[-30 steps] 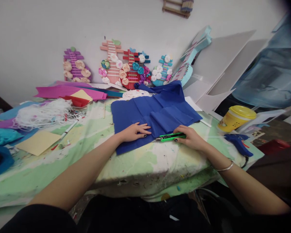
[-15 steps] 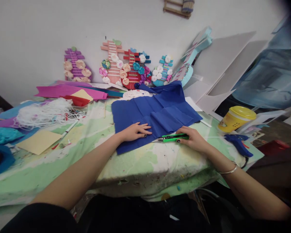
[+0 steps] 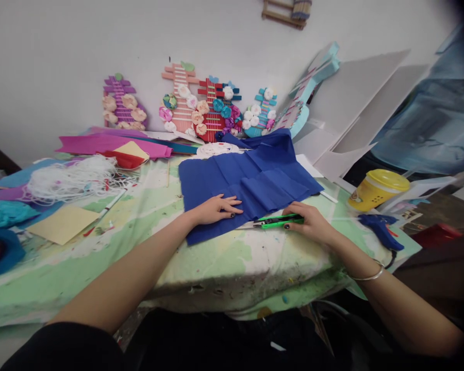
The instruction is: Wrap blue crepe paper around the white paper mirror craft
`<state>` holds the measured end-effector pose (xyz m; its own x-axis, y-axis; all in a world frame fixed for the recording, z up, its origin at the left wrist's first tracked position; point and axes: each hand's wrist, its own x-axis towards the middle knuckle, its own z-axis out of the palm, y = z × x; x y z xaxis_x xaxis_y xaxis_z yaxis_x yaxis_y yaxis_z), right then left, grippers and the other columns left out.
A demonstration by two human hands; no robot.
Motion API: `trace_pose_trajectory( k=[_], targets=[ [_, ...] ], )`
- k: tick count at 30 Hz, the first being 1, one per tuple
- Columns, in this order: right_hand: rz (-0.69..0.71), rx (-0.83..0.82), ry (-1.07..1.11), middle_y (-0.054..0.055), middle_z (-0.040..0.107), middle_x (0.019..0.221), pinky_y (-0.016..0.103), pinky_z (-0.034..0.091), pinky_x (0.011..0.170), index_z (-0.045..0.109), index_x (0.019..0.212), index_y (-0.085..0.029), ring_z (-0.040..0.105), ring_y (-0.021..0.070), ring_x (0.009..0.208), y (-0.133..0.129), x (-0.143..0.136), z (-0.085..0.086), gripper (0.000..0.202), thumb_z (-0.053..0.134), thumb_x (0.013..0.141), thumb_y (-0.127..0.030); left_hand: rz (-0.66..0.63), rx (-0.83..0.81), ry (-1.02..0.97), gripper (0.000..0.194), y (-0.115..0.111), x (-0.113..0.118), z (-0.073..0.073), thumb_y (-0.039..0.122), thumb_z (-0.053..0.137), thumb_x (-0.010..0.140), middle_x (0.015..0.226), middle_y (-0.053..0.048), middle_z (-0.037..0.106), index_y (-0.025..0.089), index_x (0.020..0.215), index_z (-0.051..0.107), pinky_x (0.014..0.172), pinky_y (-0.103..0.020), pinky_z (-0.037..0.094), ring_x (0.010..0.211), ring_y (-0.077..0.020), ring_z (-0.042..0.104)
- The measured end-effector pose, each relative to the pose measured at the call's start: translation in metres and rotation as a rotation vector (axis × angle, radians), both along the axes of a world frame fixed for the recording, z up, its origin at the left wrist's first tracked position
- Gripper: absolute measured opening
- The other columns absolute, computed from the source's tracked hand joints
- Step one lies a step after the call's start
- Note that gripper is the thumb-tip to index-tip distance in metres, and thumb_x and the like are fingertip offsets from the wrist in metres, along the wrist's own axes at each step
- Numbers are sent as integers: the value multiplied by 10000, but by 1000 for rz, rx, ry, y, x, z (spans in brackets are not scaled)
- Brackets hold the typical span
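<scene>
A dark blue, creased sheet [image 3: 220,178], apparently crepe paper, lies spread on the table in front of me. Pressed onto its near left part is my left hand [image 3: 218,209], palm down with fingers stretched out. My right hand [image 3: 305,220] grips a green and black utility knife [image 3: 276,221] at the sheet's near edge. The knife lies almost level and points left, its blade end beside the edge close to my left fingertips. Whether the blade touches the sheet, I cannot tell.
A stained green and white cloth [image 3: 216,268] covers the table. White string [image 3: 71,180] and coloured sheets lie left. On the right are a yellow tub [image 3: 379,190] and a blue glue gun [image 3: 382,230]. Several flower-decorated, guitar-like crafts [image 3: 180,103] lean on the wall.
My right hand and the utility knife have shifted very slightly to the right. The left hand stays flat in place on the blue sheet.
</scene>
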<state>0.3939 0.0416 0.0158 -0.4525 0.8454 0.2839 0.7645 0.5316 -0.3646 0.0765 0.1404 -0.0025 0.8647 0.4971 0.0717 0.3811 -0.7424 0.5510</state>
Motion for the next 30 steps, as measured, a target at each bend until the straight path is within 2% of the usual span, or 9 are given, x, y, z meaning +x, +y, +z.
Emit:
trace_pose_trajectory(
  k=[4,13,22,30],
  targets=[
    [-21,8,1,58,618,874,335,421,717,618,908,-204,561,215,789,-1,1,-1,155,609,794,-308,-10,-11,-18,325,1,-1,-1,240,504,899,1427,-17,416,338,1199,584,1125,-521,52,1386,-195,264],
    [11,-13,6,61,608,899,329,425,729,616,925,-208,560,214,821,7,-18,1,154,609,803,-302,1,-19,-23,336,-2,-2,4,227,479,909,1425,-22,413,324,1216,575,1131,-505,74,1385,-188,265],
    [49,-18,5,59,598,878,314,414,706,618,926,-203,544,202,794,12,-30,-1,157,612,796,-292,1,-19,-35,324,-2,-2,2,237,497,903,1418,-21,425,333,1200,586,1128,-513,67,1382,-191,274],
    [36,-10,8,64,597,912,328,427,733,614,951,-212,558,216,832,4,-22,-3,164,614,805,-288,2,28,-1,339,-3,0,1,203,516,891,1424,-26,418,334,1195,587,1120,-536,88,1381,-200,278]
  ],
)
